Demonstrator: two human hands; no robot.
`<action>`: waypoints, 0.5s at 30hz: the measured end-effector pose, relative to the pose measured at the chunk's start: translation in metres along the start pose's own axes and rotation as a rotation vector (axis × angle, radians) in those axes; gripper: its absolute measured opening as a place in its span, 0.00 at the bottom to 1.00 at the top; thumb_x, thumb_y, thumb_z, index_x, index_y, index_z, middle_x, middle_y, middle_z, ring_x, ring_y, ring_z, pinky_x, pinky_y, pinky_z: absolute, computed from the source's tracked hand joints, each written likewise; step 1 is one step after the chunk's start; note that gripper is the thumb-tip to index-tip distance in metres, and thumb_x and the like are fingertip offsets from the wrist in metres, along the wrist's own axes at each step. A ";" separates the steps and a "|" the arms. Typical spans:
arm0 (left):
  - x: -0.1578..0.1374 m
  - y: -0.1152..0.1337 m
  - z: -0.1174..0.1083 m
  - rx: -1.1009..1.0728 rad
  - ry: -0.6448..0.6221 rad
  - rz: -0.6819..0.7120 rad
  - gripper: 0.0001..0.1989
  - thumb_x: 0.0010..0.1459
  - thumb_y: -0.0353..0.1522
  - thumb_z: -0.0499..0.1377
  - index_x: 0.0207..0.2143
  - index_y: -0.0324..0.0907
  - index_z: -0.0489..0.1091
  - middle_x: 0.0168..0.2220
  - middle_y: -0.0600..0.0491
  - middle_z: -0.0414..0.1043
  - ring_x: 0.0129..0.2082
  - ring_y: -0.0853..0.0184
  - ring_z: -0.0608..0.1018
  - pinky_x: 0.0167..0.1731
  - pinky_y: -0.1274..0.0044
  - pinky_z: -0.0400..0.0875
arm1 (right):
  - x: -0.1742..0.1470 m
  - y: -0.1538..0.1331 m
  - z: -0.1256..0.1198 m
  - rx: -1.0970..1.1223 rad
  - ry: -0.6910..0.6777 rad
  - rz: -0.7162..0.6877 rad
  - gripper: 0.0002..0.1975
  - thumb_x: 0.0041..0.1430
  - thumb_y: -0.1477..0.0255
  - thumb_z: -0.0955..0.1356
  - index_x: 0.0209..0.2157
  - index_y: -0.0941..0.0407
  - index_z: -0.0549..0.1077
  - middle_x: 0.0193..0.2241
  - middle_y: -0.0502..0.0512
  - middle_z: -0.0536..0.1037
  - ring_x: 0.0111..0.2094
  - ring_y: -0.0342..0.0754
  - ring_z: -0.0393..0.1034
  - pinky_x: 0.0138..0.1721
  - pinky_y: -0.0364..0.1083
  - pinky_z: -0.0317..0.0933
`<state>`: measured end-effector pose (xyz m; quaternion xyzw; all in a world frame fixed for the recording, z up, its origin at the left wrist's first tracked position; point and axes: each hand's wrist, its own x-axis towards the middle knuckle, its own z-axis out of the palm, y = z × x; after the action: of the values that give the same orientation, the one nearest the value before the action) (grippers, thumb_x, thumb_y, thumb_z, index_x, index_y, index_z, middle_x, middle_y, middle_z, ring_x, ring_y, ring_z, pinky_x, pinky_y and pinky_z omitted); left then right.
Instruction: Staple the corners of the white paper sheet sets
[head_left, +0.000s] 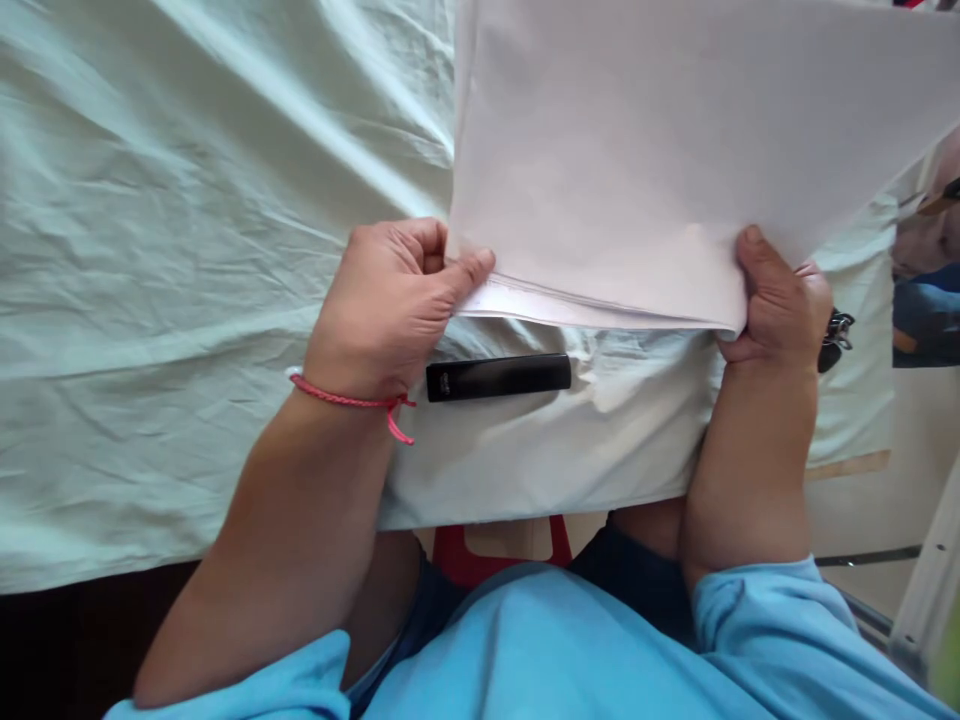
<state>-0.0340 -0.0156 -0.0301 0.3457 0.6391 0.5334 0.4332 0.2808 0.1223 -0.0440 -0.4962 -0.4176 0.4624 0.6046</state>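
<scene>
A stack of white paper sheets [630, 140] is held up over the table, its near edges slightly fanned apart. My left hand [397, 290] pinches the near left corner, thumb on top and fingers underneath. At the near right side my right hand [780, 300] grips the same sheets, thumb on top, the other fingers mostly hidden beneath. A black stapler-like oblong object [499, 378] lies on the cloth just below the sheets, close to my left wrist. It touches neither hand.
A pale green, wrinkled cloth [187, 300] covers the table. Small dark keys or clips [836, 335] lie beyond my right hand. A red stool [465, 555] shows under the table's near edge. Another person [926, 260] is partly visible at the far right.
</scene>
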 end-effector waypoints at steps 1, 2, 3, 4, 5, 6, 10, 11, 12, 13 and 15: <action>0.000 0.001 0.002 -0.018 0.027 -0.007 0.08 0.66 0.33 0.75 0.33 0.48 0.82 0.33 0.54 0.83 0.36 0.62 0.82 0.38 0.71 0.81 | -0.001 0.000 0.000 -0.007 -0.003 0.000 0.18 0.53 0.74 0.83 0.44 0.59 0.82 0.45 0.53 0.88 0.52 0.52 0.87 0.69 0.60 0.81; 0.000 0.002 0.004 -0.046 0.050 -0.022 0.08 0.67 0.32 0.75 0.33 0.48 0.81 0.34 0.54 0.83 0.37 0.62 0.82 0.39 0.71 0.81 | -0.001 0.001 0.000 -0.015 -0.012 -0.003 0.18 0.54 0.73 0.84 0.44 0.59 0.82 0.45 0.53 0.88 0.53 0.52 0.87 0.69 0.59 0.81; 0.000 0.003 0.006 -0.075 0.077 -0.034 0.09 0.67 0.31 0.74 0.33 0.48 0.80 0.34 0.54 0.83 0.38 0.62 0.82 0.41 0.71 0.81 | -0.002 0.001 0.001 -0.019 -0.023 -0.007 0.18 0.54 0.72 0.84 0.44 0.59 0.82 0.45 0.54 0.88 0.53 0.52 0.87 0.69 0.58 0.81; 0.000 0.004 0.008 -0.100 0.109 -0.035 0.10 0.67 0.30 0.74 0.33 0.48 0.79 0.34 0.54 0.83 0.39 0.61 0.82 0.42 0.70 0.81 | -0.003 0.001 0.001 -0.022 -0.035 -0.010 0.19 0.53 0.71 0.85 0.44 0.59 0.82 0.45 0.54 0.89 0.52 0.51 0.86 0.68 0.57 0.81; 0.000 0.005 0.010 -0.117 0.139 -0.038 0.12 0.68 0.28 0.74 0.32 0.48 0.78 0.34 0.55 0.81 0.39 0.62 0.81 0.43 0.70 0.80 | -0.003 0.002 0.001 -0.026 -0.046 -0.011 0.19 0.53 0.71 0.85 0.43 0.58 0.82 0.45 0.54 0.89 0.52 0.51 0.86 0.67 0.56 0.82; 0.001 0.006 0.011 -0.130 0.164 -0.041 0.13 0.68 0.26 0.73 0.31 0.47 0.77 0.32 0.55 0.80 0.37 0.62 0.80 0.42 0.69 0.78 | -0.004 0.002 0.002 -0.031 -0.055 -0.006 0.20 0.52 0.70 0.85 0.44 0.58 0.81 0.45 0.54 0.89 0.52 0.51 0.86 0.67 0.55 0.82; 0.002 0.009 0.015 -0.198 0.231 -0.025 0.20 0.72 0.24 0.69 0.26 0.47 0.72 0.28 0.55 0.70 0.32 0.64 0.75 0.40 0.67 0.72 | -0.005 0.002 0.001 -0.030 -0.048 0.020 0.25 0.49 0.69 0.87 0.46 0.58 0.82 0.48 0.56 0.89 0.57 0.55 0.85 0.67 0.58 0.82; 0.002 0.010 0.015 -0.208 0.231 -0.037 0.21 0.73 0.24 0.68 0.26 0.47 0.71 0.28 0.54 0.69 0.33 0.63 0.75 0.41 0.67 0.73 | -0.005 0.001 0.000 -0.023 -0.042 0.023 0.26 0.48 0.69 0.87 0.47 0.58 0.82 0.48 0.57 0.88 0.58 0.56 0.85 0.67 0.58 0.82; 0.003 0.012 0.016 -0.215 0.222 -0.058 0.21 0.74 0.24 0.67 0.26 0.47 0.71 0.28 0.54 0.70 0.35 0.62 0.77 0.42 0.67 0.74 | -0.006 0.000 -0.001 -0.019 -0.037 0.024 0.27 0.47 0.69 0.87 0.47 0.58 0.82 0.49 0.57 0.88 0.58 0.56 0.85 0.66 0.58 0.82; 0.003 0.013 0.016 -0.224 0.209 -0.082 0.20 0.74 0.24 0.66 0.27 0.47 0.72 0.28 0.53 0.72 0.37 0.61 0.79 0.44 0.67 0.76 | -0.007 -0.002 -0.002 -0.017 -0.033 0.027 0.28 0.46 0.68 0.88 0.48 0.58 0.82 0.49 0.57 0.88 0.57 0.55 0.85 0.66 0.57 0.82; 0.004 0.014 0.016 -0.249 0.166 -0.113 0.16 0.74 0.25 0.65 0.30 0.46 0.76 0.32 0.52 0.79 0.41 0.60 0.82 0.49 0.66 0.80 | -0.010 -0.007 -0.002 -0.022 -0.027 0.035 0.28 0.46 0.68 0.88 0.48 0.59 0.83 0.49 0.56 0.89 0.53 0.53 0.86 0.65 0.55 0.83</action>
<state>-0.0209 -0.0037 -0.0182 0.2076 0.6201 0.6099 0.4477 0.2820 0.1116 -0.0375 -0.5039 -0.4219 0.4751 0.5851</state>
